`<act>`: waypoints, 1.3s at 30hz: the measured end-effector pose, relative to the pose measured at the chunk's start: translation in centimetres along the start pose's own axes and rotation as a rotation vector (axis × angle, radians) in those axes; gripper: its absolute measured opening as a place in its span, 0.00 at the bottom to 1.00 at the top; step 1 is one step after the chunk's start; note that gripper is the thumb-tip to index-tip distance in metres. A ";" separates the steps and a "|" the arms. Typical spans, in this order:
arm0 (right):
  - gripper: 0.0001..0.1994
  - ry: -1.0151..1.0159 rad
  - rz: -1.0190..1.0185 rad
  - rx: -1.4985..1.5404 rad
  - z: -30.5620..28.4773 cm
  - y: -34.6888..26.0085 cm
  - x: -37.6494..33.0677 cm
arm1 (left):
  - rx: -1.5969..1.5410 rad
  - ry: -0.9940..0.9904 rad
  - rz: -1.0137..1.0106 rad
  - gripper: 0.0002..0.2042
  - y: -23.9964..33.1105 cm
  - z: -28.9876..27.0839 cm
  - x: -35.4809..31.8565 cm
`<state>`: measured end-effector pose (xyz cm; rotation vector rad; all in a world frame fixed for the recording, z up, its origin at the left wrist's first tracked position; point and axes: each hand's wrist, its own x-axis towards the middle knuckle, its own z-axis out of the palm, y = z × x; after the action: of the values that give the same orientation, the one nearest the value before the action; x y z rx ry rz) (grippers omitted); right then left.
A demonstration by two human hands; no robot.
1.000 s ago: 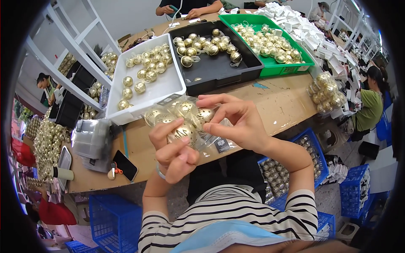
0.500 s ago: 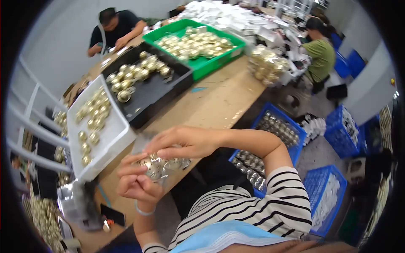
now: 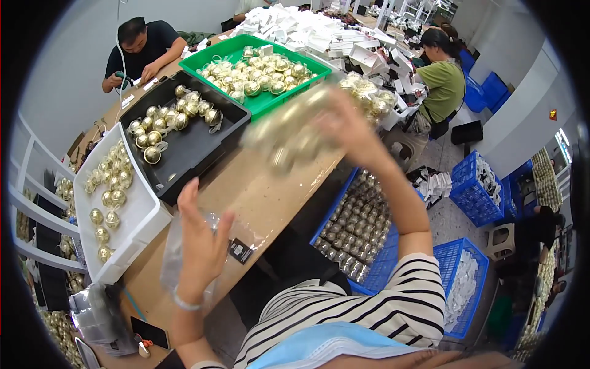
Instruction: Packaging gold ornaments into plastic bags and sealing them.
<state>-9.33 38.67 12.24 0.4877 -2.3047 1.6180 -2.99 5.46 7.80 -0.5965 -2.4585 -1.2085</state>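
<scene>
My right hand [image 3: 347, 132], smeared by motion, reaches out over the table with its fingers around a clear bag of golden balls [image 3: 294, 132]. The bag is blurred too and hangs in front of the green tray [image 3: 316, 82]. Nearer to me, my left hand [image 3: 206, 255] is open, thumb and fingers spread. Beside and partly beneath it lies a clear plastic bag [image 3: 173, 253]; whether they touch I cannot tell. A small black printed card [image 3: 240, 250] lies just right of that hand.
A black tray [image 3: 203, 161] and a white tray [image 3: 147, 212] hold golden balls at left. More bagged balls [image 3: 381, 101] stand at the table's far right corner. Blue crates [image 3: 384, 270] fill the floor at right. A phone [image 3: 149, 333] lies near left. Two people sit beyond.
My hands were together on the bag of golden balls. The right has swung forward and right with it; the left has let go and opened. The black card has come into sight.
</scene>
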 end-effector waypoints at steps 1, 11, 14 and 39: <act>0.25 0.160 0.259 0.026 -5.1 1.2 0.9 | 0.145 -0.190 -0.170 0.35 -0.5 -1.6 -0.6; 0.34 1.027 0.752 -1.201 -23.1 18.1 7.3 | 0.494 -0.035 -0.435 0.47 -15.1 -3.9 -10.2; 0.38 0.943 -0.102 -1.196 -11.8 11.7 5.5 | 0.491 0.011 -0.453 0.41 -13.3 -5.6 -10.1; 0.17 -1.300 -0.170 0.196 23.5 4.7 -2.1 | 0.772 -0.025 0.153 0.17 -6.0 -2.4 -11.5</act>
<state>-10.37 18.20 -0.44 2.2352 -2.6555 1.6383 4.08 -2.28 -0.20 -0.5427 -2.5642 -0.1414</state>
